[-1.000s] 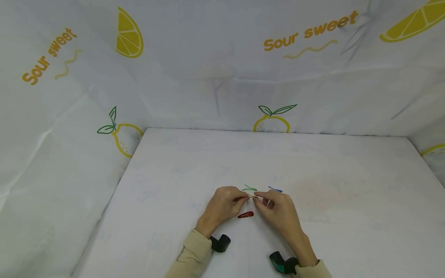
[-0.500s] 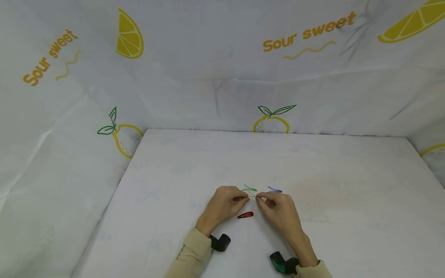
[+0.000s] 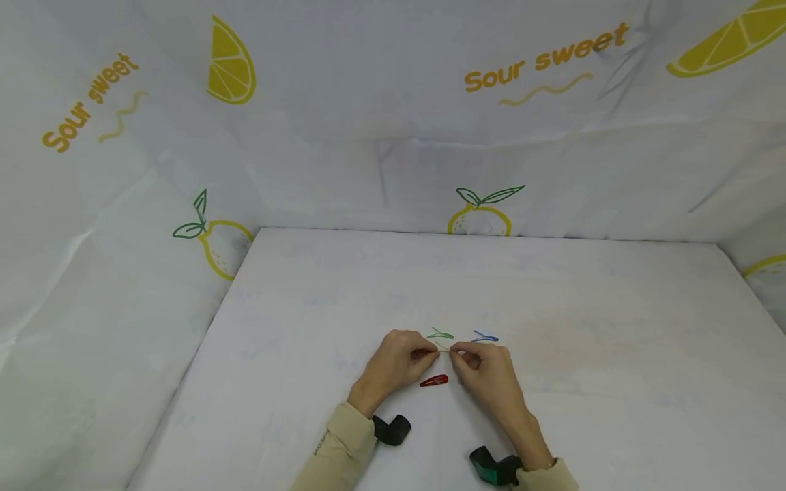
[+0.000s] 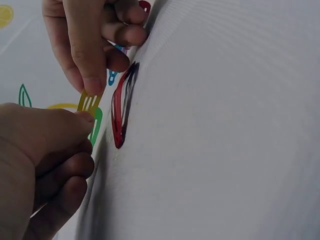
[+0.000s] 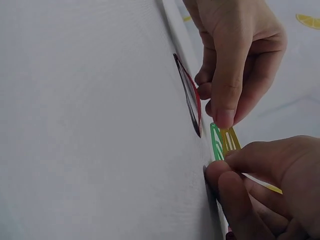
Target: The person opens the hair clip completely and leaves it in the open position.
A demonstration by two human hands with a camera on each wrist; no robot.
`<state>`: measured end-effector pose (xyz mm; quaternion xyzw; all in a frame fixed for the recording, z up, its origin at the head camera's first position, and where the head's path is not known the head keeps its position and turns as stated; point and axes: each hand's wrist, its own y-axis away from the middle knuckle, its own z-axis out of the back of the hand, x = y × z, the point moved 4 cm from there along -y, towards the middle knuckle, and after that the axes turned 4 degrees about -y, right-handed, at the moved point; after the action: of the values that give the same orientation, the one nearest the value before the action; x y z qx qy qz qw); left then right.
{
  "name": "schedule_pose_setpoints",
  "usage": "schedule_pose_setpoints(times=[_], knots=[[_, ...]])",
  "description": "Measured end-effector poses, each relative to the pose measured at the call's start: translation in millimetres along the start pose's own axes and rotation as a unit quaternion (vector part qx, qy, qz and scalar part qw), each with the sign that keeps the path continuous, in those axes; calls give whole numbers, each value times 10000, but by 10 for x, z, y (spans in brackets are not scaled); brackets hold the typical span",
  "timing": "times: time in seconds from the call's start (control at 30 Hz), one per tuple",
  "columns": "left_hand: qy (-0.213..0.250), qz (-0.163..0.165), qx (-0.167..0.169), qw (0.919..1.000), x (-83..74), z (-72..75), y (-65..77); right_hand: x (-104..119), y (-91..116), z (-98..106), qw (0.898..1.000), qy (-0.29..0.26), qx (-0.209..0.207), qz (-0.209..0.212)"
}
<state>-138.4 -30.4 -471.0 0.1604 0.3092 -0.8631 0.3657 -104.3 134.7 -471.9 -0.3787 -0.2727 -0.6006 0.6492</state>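
A yellow snap hair clip [image 4: 90, 103] is held between both hands, just above the table. My left hand [image 3: 396, 361] pinches one end between thumb and forefinger, and my right hand [image 3: 491, 372] pinches the other. In the head view a thin strip of the clip stands away from its body. Below the hands lies a red hair clip [image 3: 434, 380] on its side on the table. Just beyond the fingers are a green hair clip [image 3: 441, 333] and, farther right, a blue hair clip [image 3: 485, 336]; both show spread arms. Fingertips cover the ends of the yellow clip.
The white table [image 3: 295, 300] runs back to a white cloth [image 3: 344, 136] printed with lemons and words. Black wrist mounts [image 3: 393, 429] sit by both sleeves. A small red piece [image 4: 145, 6] peeks out behind the right hand in the left wrist view.
The right hand's finger and thumb have closed together on the yellow hair clip, whose strip now stands apart. Both hands have shifted slightly nearer, uncovering more of the blue hair clip.
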Motion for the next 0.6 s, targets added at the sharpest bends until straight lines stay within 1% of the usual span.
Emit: schedule_pose_setpoints(times=[0.1, 0.23, 0.37, 0.5, 0.6], knots=[[57, -36, -25, 10000, 20, -24, 10, -4, -1, -16, 9999, -123, 32, -92], [135, -95, -155, 9997, 47, -52, 27, -3, -3, -26, 9997, -159, 49, -183], [200, -85, -286, 9994, 83, -90, 42, -6, -4, -28, 9994, -191, 49, -296], [296, -103, -458, 9985, 104, -110, 48, -4, -6, -31, 9992, -238, 13, -320], [364, -151, -526, 9978, 106, -121, 50, -7, -6, -35, 9991, -223, -11, -347]])
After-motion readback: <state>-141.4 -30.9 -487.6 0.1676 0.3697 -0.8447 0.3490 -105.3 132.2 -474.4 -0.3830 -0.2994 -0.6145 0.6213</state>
